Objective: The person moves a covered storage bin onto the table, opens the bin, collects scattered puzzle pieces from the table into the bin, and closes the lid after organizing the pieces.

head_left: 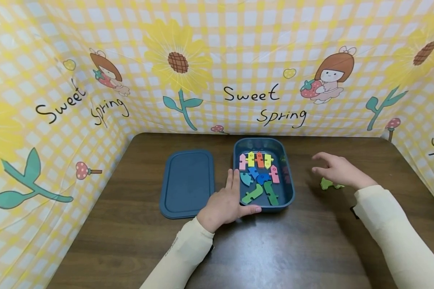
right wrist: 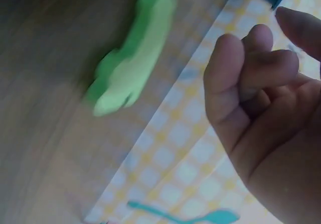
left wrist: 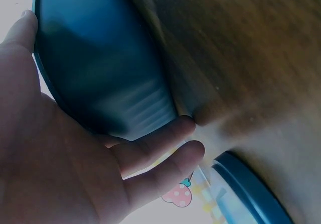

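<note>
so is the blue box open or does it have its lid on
Open. The lid lies flat on the table beside the blue box, and the coloured puzzle pieces inside show from above. The left hand rests against its near corner.

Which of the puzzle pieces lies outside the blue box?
The light green piece on the table beneath the right hand; all others lie inside the box.

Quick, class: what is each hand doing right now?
Left hand: open, resting against the blue tray.
Right hand: open, holding nothing, above a green puzzle piece.

Dark wooden table [head_left: 130,241] — bearing blue lid [head_left: 187,183], blue tray [head_left: 289,182], green piece [head_left: 327,184].
</note>
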{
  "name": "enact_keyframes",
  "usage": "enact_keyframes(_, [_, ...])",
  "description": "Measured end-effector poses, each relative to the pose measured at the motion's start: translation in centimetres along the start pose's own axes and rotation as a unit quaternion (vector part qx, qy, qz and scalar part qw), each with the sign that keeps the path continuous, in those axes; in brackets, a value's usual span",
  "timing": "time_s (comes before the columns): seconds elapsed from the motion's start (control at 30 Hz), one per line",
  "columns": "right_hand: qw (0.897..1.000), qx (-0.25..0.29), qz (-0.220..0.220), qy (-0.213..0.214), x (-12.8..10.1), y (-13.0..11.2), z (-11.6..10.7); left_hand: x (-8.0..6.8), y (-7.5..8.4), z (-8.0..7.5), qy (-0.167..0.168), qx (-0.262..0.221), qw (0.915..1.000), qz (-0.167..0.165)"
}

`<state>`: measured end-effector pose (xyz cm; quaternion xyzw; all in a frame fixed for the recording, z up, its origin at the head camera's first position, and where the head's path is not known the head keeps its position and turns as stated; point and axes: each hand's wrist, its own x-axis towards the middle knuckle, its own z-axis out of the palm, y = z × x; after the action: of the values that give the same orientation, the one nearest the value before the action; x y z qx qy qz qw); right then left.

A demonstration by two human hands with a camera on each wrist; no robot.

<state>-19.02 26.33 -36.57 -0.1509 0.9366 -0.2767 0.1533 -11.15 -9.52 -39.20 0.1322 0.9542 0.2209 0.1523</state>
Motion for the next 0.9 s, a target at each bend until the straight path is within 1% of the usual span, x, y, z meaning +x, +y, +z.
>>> enact_keyframes(0.13, [0.999,-0.015,0.033,-0.018,-1.1,2.2,-0.3,0.0,0.1,-0.1,0.0,0.002,1.0,0.0])
enact_keyframes(0.2, [0.998,-0.006,0.05,-0.029,-1.7,3.2,-0.3,-0.1,0.2,-0.2,-0.001,0.003,1.0,0.0])
enact_keyframes(0.43, [0.997,-0.002,0.064,-0.041,-3.3,6.4,-0.5,0.0,0.1,-0.2,0.002,0.0,1.0,0.001])
enact_keyframes(0.6, [0.996,0.02,0.07,-0.053,-3.6,7.5,-0.5,0.1,-0.1,0.0,0.002,-0.004,1.0,-0.002])
enact_keyframes(0.73, [0.995,0.044,0.069,-0.062,-3.4,7.8,-0.6,0.1,-0.1,0.1,0.002,-0.008,1.0,-0.003])
enact_keyframes(0.9, [0.992,0.066,0.068,-0.084,-3.3,8.0,-0.9,0.0,0.0,0.0,0.001,-0.006,1.0,-0.001])
